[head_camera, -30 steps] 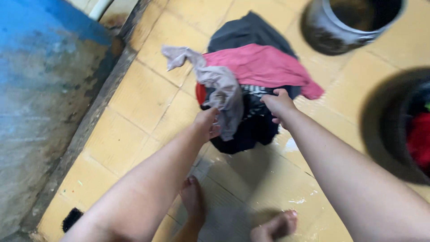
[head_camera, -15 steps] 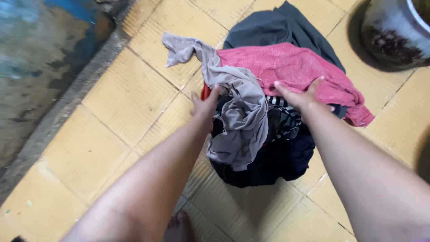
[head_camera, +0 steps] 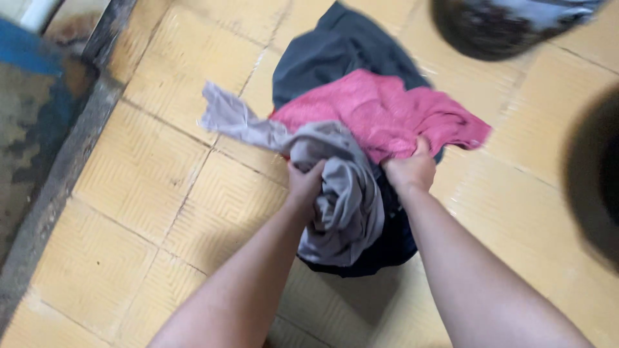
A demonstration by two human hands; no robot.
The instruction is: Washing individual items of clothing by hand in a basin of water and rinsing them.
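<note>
Head view: both my hands have closed since half a second ago, when they lay open on the heap. My left hand (head_camera: pixel 304 183) now clenches the grey garment (head_camera: pixel 342 193); my right hand (head_camera: pixel 407 173) grips the pink cloth (head_camera: pixel 380 113) at its lower edge. The pile of clothes (head_camera: pixel 361 254) sits on the yellow tiled floor (head_camera: pixel 161 193). Bare tiles lie open to the left, up to the dark kerb (head_camera: pixel 58 187); a dark pot (head_camera: pixel 496 26) stands beyond the pile.

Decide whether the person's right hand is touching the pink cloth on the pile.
Touching. The head view shows the right hand closed on the lower edge of the pink cloth, fingers curled into the fabric with no gap.
</note>
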